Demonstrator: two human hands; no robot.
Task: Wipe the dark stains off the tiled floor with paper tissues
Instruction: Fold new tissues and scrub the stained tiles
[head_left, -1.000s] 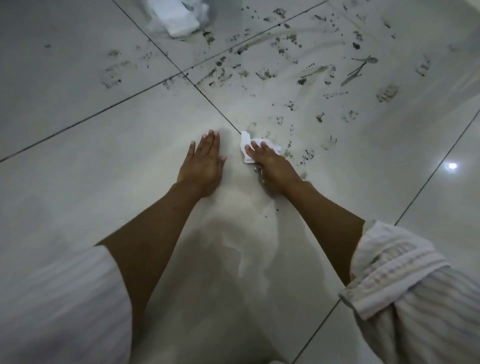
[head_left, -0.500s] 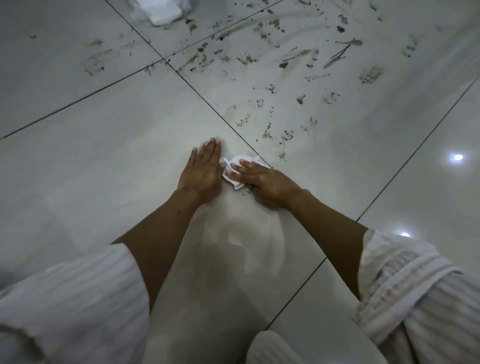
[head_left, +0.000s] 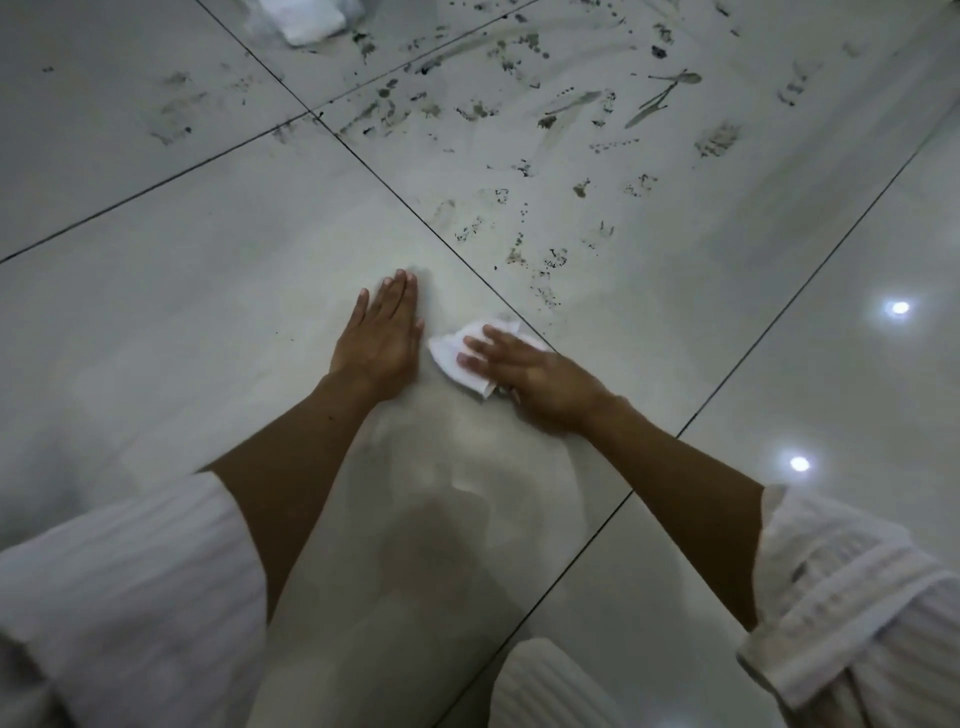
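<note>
Rightward-shifted right hand (head_left: 535, 376) apparently presses flat, half-hiding crumpled tissue (head_left: 467, 353)

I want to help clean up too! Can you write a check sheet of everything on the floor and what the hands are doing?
Surface: tiled floor, glossy, dark grout lines.
Job's things: dark stains on the far tiles; paper tissue flat on the floor.
Clutter: white wad at the top edge.
Hands: left hand flat on the tile; right hand presses the tissue with straight fingers.
Cables: nothing seen.
Surroundings: light reflections on the right.
</note>
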